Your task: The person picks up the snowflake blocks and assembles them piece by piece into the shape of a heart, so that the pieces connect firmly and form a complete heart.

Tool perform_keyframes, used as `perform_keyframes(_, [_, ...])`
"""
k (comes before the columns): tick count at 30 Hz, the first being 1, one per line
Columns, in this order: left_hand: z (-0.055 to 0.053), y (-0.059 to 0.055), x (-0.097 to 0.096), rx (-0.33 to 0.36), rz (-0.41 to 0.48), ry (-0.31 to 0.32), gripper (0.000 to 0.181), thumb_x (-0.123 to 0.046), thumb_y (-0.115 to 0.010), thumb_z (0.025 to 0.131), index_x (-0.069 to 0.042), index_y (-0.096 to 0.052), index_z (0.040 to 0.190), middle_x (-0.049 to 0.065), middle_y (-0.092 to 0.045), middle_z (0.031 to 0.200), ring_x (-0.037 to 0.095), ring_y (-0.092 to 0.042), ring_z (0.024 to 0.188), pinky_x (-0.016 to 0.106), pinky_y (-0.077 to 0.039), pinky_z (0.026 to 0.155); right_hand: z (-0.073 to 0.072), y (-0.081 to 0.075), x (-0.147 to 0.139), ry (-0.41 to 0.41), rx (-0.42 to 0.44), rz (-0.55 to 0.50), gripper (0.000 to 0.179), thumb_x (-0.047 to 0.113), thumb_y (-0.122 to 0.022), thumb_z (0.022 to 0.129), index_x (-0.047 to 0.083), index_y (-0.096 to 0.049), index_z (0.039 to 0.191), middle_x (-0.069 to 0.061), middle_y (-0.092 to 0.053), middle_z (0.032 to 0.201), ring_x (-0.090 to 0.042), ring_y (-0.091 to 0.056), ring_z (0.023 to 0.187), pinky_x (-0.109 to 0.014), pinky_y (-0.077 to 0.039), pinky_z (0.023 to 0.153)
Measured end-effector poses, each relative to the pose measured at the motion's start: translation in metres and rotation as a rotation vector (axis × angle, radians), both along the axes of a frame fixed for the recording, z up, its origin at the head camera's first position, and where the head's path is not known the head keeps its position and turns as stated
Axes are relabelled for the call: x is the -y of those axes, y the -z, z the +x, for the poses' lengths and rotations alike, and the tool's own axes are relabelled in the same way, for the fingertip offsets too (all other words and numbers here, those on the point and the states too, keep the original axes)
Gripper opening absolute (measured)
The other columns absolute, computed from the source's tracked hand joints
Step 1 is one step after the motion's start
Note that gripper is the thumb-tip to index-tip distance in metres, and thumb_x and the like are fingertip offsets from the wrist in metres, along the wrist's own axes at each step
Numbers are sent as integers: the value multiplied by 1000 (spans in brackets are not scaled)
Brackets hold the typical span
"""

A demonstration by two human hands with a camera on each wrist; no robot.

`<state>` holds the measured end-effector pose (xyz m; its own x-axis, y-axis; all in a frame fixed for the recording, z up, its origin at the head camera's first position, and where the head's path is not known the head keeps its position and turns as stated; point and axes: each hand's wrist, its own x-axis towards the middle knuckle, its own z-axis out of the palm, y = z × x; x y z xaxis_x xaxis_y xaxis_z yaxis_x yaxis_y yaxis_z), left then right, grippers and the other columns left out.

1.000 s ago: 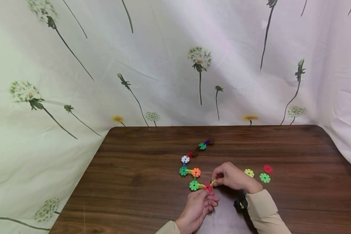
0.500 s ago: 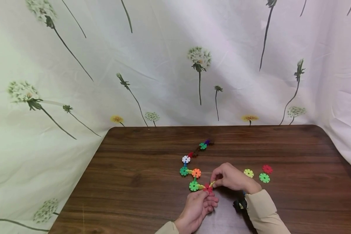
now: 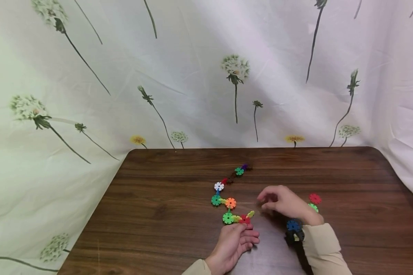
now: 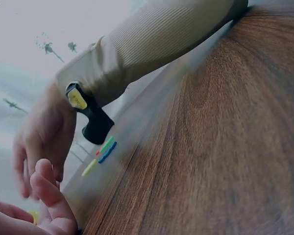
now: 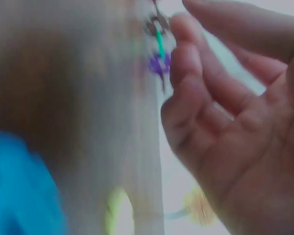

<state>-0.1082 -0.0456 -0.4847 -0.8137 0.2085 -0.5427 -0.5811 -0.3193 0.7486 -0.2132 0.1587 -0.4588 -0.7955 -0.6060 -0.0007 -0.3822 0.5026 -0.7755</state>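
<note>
A zigzag chain of slotted plastic snowflake discs runs over the table, with a white disc (image 3: 218, 186), an orange disc (image 3: 230, 203) and a bright green disc (image 3: 228, 218) among its links. At its near end my left hand (image 3: 228, 244) pinches a red disc (image 3: 244, 219) between thumb and fingers. From that red disc a yellow disc (image 3: 251, 214) sticks up to the right, untouched by my right hand. My right hand (image 3: 286, 202) hovers to the right of the chain, fingers loosely bent; in the right wrist view, blurred, nothing shows between them.
Loose discs lie to the right: a red one (image 3: 315, 198), a light green one (image 3: 313, 207) partly behind the right hand, and a blue one (image 3: 293, 225) beside the wrist camera (image 3: 294, 237). The right wrist view also shows a yellow disc (image 5: 120, 215). A flowered cloth (image 3: 199, 76) hangs behind the table.
My right hand has let go of the yellow disc at the chain's end and moved right, now covering the loose yellow disc and uncovering the blue one. The left hand stays in place.
</note>
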Motion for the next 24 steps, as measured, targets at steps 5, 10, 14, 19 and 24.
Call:
perform_keyframes(5, [0,2,0,-19,8,-5,33,-15,-42,101,8,-53,123,11,-72,97,11,-68,76,21,-52,65,-4,-5,-36,162,-63,53,17,10,-72,84,8,-69,100,-2,-69,91,-4,-57,76,-22,-49,65])
perform_keyframes(10, [0,2,2,-20,12,-16,33,-14,-41,101,8,-48,125,12,-72,98,12,-68,77,22,-52,67,-5,-5,-57,213,-38,145,25,8,-75,78,5,-68,102,-5,-68,91,-9,-56,76,-25,-47,62])
perform_keyframes(14, [1,0,4,-41,18,-22,35,-13,-41,100,9,-45,127,13,-72,100,13,-68,77,22,-52,67,-5,-4,-61,219,-4,198,33,7,-78,73,1,-66,103,-9,-65,94,-16,-56,79,-30,-47,64])
perform_keyframes(19, [-1,-2,8,-50,14,-33,33,-12,-43,99,9,-46,125,14,-72,100,13,-68,76,21,-52,66,-4,-4,-60,235,-12,239,32,4,-79,70,1,-66,99,-8,-64,91,-17,-56,79,-33,-47,66])
perform_keyframes(24, [-6,-3,15,-43,-6,-57,34,-13,-44,99,9,-45,125,16,-72,102,13,-69,76,21,-53,65,-3,-3,-58,248,-3,263,28,6,-79,72,2,-66,97,-6,-64,88,-17,-56,78,-33,-47,66])
